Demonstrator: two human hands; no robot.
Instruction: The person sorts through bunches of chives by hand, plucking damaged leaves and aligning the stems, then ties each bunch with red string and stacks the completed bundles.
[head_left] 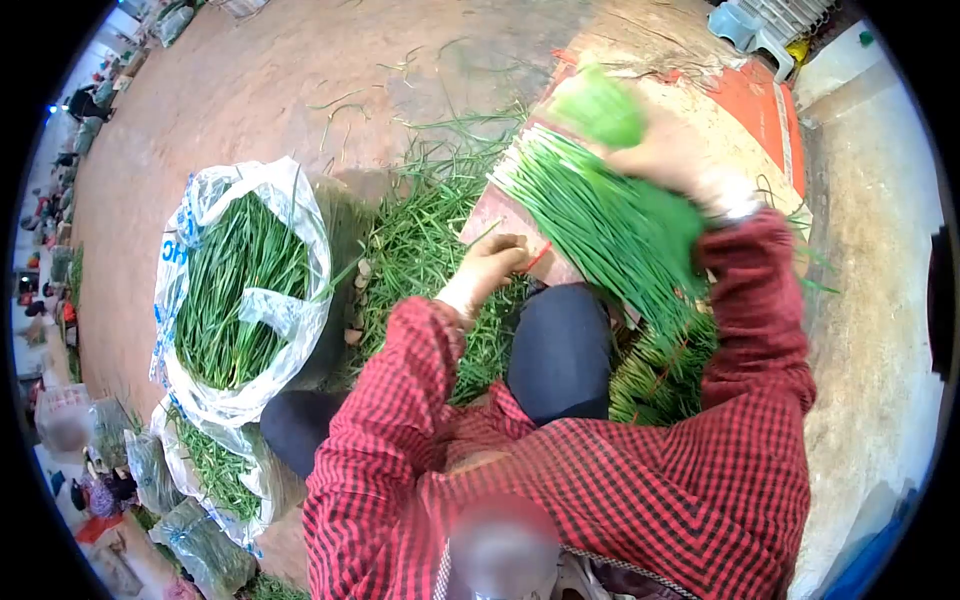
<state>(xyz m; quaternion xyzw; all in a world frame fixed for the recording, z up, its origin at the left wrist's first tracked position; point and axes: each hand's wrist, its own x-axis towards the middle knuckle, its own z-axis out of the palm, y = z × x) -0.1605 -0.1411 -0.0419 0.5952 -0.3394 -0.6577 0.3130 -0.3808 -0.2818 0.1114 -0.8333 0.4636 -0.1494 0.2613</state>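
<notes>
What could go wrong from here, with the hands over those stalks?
The blurred right hand seems to be moving fast and might scatter the green stalks. Their leafy ends reach past the board beside the knee, so a bump could shift them. The thin red strip by the left hand might slip away.

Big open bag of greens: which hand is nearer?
Left. The left hand is right of the bag, across the loose clippings; the right hand is farther right, at the bundle.
</notes>
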